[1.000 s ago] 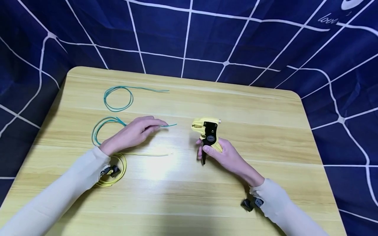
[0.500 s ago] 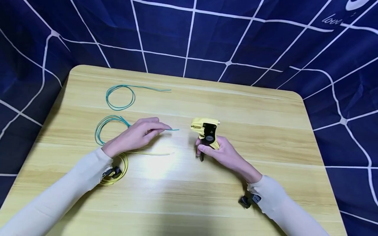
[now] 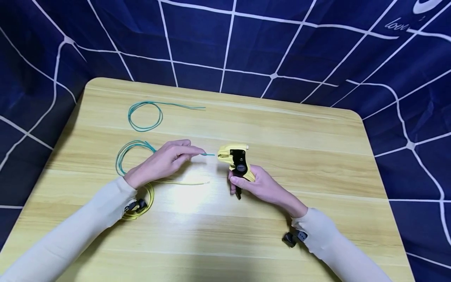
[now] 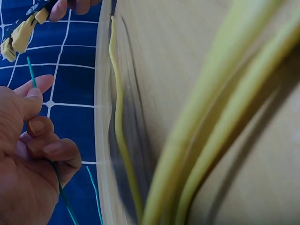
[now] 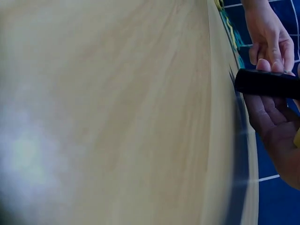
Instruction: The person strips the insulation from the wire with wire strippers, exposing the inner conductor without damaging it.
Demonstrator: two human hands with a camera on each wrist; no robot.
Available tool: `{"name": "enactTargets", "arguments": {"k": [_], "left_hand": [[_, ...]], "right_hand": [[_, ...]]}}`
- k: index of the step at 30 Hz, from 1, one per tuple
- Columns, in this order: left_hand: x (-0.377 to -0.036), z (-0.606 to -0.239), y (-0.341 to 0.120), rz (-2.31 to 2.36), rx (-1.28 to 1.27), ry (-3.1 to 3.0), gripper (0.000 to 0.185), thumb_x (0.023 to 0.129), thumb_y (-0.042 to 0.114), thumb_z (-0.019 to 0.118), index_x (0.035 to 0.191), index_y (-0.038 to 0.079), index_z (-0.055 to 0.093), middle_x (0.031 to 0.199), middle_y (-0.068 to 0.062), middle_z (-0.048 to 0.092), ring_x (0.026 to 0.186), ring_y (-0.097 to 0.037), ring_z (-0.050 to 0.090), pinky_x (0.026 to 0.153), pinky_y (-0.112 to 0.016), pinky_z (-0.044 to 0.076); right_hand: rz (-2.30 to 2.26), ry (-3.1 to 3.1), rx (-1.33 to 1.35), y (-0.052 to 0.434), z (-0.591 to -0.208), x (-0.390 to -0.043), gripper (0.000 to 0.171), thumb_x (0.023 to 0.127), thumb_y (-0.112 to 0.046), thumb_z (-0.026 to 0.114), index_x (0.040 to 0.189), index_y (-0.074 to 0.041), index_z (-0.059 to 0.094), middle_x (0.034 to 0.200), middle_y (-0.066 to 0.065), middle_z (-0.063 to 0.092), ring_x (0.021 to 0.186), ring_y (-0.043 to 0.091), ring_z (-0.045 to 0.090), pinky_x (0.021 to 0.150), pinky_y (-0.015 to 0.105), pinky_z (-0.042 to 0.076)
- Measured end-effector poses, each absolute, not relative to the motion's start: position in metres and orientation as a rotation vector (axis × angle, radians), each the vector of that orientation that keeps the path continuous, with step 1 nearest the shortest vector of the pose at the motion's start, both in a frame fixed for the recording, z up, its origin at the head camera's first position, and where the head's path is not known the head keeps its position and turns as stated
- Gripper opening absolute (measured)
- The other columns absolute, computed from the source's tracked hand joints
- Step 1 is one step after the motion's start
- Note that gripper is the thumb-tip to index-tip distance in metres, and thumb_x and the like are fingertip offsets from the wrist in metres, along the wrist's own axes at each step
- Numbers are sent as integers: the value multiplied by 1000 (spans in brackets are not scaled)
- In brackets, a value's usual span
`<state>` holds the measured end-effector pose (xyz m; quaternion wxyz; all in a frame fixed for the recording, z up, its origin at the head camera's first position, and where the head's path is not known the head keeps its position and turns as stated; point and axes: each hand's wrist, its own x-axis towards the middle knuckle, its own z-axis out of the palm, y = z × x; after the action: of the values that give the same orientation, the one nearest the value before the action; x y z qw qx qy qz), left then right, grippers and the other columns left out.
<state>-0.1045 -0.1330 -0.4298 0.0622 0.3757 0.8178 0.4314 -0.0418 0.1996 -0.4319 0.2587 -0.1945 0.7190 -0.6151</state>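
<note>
Between thumb and index finger my left hand (image 3: 165,161) pinches a green wire (image 3: 210,154) close to its end, and a short tip sticks out to the right. The rest of that wire lies in a coil (image 3: 121,156) behind the wrist. My right hand (image 3: 258,184) grips a yellow and black wire stripper (image 3: 237,158) by its handles, nose to the left. A small gap separates the stripper's nose from the wire tip. In the left wrist view the green tip (image 4: 31,70) points toward the stripper (image 4: 21,35). The right wrist view shows one black handle (image 5: 267,83) across the fingers.
A second green wire coil (image 3: 145,116) lies farther back on the wooden table (image 3: 303,141). Partly under my left wrist is a yellow wire coil (image 3: 149,199), its straight end (image 3: 186,183) reaching right. A dark blue gridded cloth (image 3: 197,39) surrounds the table's back and sides.
My right hand has brought the wire stripper leftward, close to the wire's tip. My left hand has shifted slightly right and nearer, still pinching the green wire.
</note>
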Motion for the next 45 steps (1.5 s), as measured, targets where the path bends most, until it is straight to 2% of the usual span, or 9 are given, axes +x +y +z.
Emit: {"name": "enactTargets", "arguments": {"k": [6,11,22,30,37,45], "left_hand": [[-103,-426,-134,1322,1139,2486,45,102,-15,53,138,2,75,85,-1,55,73,-12,42,68,-31,45],[-102,-424,-134,1342,1148,2483,43,104,-14,53,138,2,75,89,-8,59,74,-13,44,70,-32,46],[-101,-428,-132,1339,1179,2468,38,108,-8,57,139,6,75,87,-4,58,74,-11,45,69,-31,46],[-101,-426,-130,1348,1195,2456,38,109,-6,57,140,8,75,87,4,53,72,-10,42,67,-31,45],[-101,-425,-129,1362,1204,2456,36,108,-7,58,138,4,75,87,2,54,73,-11,43,65,-30,44],[-100,-425,-128,1370,1205,2449,36,107,-7,59,138,3,75,86,2,54,71,-10,43,63,-30,43]], "right_hand": [[-1672,1921,-511,195,-433,-43,19,111,-9,63,113,10,66,90,22,71,83,39,72,79,42,62],[-1688,1894,-515,192,-435,-45,20,111,-8,63,112,11,65,91,25,70,82,41,71,78,43,62],[-1665,1892,-510,185,-433,-46,23,112,-14,63,110,9,67,89,24,70,81,41,70,77,42,61],[-1648,1901,-505,181,-433,-46,22,112,-13,63,108,8,68,88,24,70,80,40,70,78,39,59],[-1637,1906,-517,178,-434,-46,22,112,-14,63,110,7,69,89,21,71,82,39,71,81,40,60],[-1644,1897,-533,177,-434,-46,23,113,-15,63,109,7,68,88,21,71,80,39,70,78,40,59]]}}
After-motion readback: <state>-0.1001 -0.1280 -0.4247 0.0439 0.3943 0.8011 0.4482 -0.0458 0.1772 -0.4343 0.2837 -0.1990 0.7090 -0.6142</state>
